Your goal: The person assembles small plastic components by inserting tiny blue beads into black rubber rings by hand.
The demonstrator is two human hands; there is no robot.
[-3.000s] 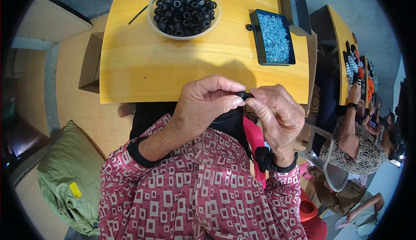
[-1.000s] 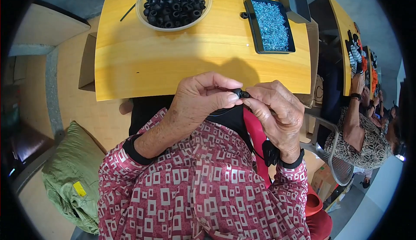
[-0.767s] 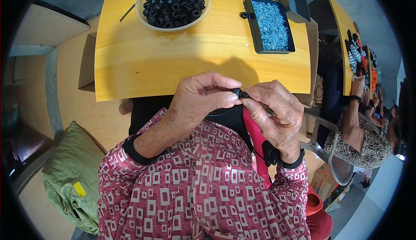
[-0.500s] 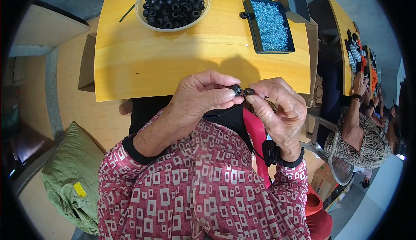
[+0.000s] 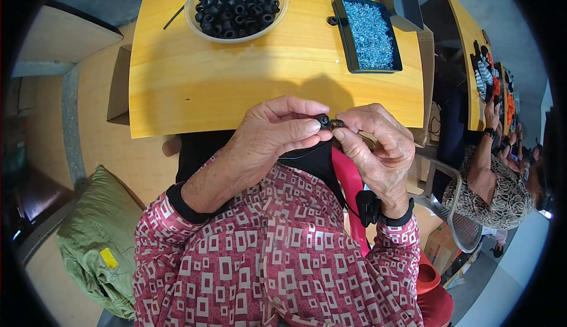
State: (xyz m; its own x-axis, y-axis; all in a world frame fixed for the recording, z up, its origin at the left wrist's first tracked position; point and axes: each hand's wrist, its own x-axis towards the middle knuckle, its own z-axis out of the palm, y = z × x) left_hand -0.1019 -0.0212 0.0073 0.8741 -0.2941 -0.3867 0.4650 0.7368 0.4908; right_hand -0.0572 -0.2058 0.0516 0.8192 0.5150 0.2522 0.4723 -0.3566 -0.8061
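My left hand (image 5: 269, 135) and my right hand (image 5: 378, 144) meet just below the near edge of the yellow wooden table (image 5: 236, 79). Between their fingertips sits a small black ring-shaped part (image 5: 323, 120). The left thumb and forefinger pinch it. My right fingers hold a tiny dark piece (image 5: 338, 124) against its right side. Both forearms wear sleeves with a red and white square pattern. Far up the table stands a round bowl of several black rings (image 5: 236, 5). To its right lies a black tray of small blue-silver pieces (image 5: 371, 34).
A loose black ring (image 5: 332, 20) lies left of the tray, and a thin black stick (image 5: 180, 11) left of the bowl. A green bag (image 5: 100, 244) lies on the floor at the left. Another seated person (image 5: 493, 179) works at a second table (image 5: 466, 49) on the right.
The table contents sit slightly higher in view than three seconds ago. My fingertips have shifted a little around the black ring, which stays between both hands.
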